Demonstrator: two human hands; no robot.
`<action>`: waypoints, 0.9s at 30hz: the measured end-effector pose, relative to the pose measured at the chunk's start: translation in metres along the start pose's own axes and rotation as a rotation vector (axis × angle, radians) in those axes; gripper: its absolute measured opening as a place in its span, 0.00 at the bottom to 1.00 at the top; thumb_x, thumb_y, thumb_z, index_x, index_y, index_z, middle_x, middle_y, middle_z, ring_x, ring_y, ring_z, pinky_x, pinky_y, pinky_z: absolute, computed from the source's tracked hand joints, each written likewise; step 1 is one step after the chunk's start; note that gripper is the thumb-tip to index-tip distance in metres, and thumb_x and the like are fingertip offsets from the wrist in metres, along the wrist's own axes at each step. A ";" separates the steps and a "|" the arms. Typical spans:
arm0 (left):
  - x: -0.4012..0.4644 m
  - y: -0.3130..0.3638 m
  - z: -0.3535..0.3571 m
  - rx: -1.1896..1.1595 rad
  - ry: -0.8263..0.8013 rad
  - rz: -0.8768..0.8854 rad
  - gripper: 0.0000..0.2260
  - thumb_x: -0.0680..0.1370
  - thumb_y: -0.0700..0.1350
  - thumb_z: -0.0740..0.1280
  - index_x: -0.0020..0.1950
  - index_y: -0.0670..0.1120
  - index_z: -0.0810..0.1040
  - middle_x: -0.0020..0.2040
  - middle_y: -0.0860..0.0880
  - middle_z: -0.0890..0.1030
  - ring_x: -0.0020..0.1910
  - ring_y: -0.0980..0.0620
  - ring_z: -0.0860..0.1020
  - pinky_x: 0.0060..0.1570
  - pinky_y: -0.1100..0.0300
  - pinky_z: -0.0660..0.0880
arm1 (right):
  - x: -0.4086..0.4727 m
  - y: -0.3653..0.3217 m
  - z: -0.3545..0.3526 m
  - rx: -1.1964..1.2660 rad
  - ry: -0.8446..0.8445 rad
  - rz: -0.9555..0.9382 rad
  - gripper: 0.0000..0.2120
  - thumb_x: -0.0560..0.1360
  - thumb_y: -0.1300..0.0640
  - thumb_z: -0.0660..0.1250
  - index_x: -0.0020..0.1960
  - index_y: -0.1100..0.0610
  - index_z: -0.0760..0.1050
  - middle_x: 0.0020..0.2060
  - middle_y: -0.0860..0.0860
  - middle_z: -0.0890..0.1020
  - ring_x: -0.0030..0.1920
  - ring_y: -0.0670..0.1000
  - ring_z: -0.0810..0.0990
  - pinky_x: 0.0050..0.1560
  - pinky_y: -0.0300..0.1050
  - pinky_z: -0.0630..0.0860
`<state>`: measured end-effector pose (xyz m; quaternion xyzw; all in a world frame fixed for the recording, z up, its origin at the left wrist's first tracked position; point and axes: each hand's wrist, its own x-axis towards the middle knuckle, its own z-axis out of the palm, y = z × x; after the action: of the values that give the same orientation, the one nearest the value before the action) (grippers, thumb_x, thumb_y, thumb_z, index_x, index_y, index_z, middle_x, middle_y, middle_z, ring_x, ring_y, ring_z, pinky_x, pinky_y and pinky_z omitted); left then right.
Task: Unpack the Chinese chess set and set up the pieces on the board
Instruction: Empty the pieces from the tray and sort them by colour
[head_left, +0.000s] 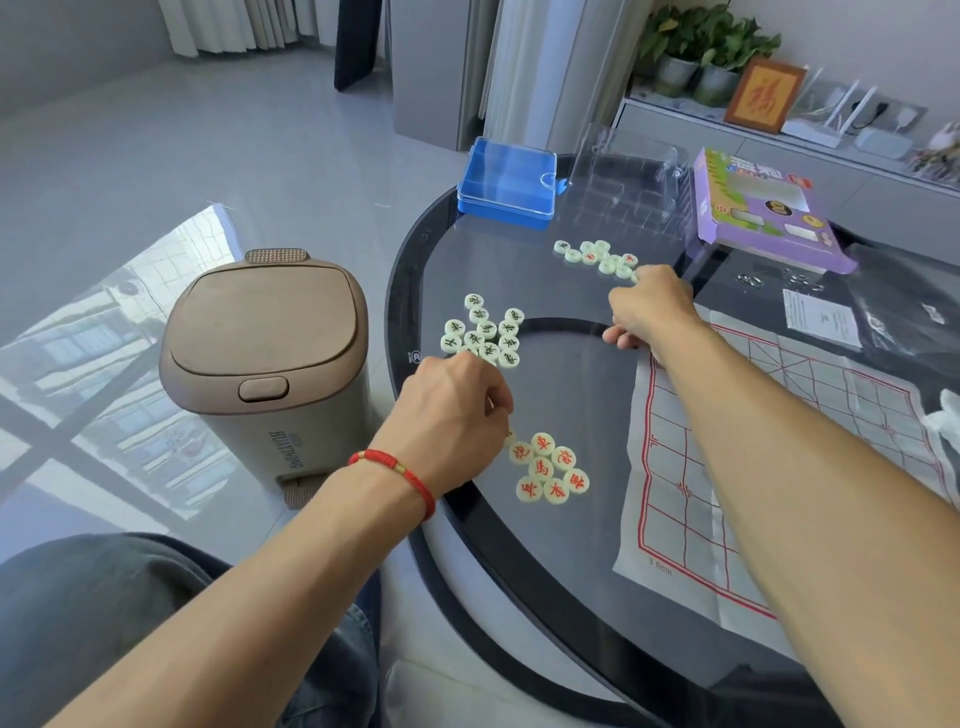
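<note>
Pale chess pieces (551, 468) sit mid-frame on the glass table (545, 571); left hand (452, 415) pinches one, right hand (649, 306) curls, its grip unclear.

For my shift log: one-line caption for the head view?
Left hand places a piece in the red-lettered pile, right hand reaches the far pile; paper board bare.
</note>
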<state>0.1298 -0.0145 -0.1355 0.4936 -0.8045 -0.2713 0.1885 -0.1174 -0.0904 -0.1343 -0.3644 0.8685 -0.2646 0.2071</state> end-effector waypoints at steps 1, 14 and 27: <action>0.000 0.000 0.000 -0.005 -0.004 -0.005 0.09 0.76 0.38 0.66 0.49 0.47 0.85 0.39 0.51 0.82 0.39 0.52 0.79 0.39 0.62 0.75 | -0.003 -0.001 -0.001 -0.019 -0.008 -0.008 0.24 0.73 0.62 0.56 0.69 0.61 0.70 0.37 0.59 0.83 0.26 0.52 0.84 0.30 0.42 0.78; -0.007 0.003 -0.008 -0.041 -0.006 0.021 0.09 0.76 0.37 0.67 0.49 0.46 0.86 0.41 0.51 0.84 0.40 0.54 0.81 0.39 0.69 0.75 | -0.117 0.019 -0.013 -0.350 -0.080 -0.561 0.06 0.73 0.53 0.77 0.45 0.55 0.84 0.43 0.50 0.84 0.45 0.50 0.81 0.40 0.40 0.73; -0.007 0.000 -0.014 -0.062 -0.021 -0.006 0.09 0.74 0.38 0.68 0.46 0.48 0.87 0.39 0.53 0.85 0.40 0.55 0.83 0.40 0.68 0.78 | -0.131 0.024 -0.007 -0.226 -0.128 -0.690 0.05 0.76 0.53 0.74 0.51 0.51 0.83 0.43 0.44 0.83 0.41 0.40 0.80 0.38 0.29 0.71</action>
<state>0.1411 -0.0115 -0.1247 0.4870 -0.7962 -0.3016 0.1945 -0.0487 0.0238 -0.1216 -0.6722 0.7036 -0.1980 0.1183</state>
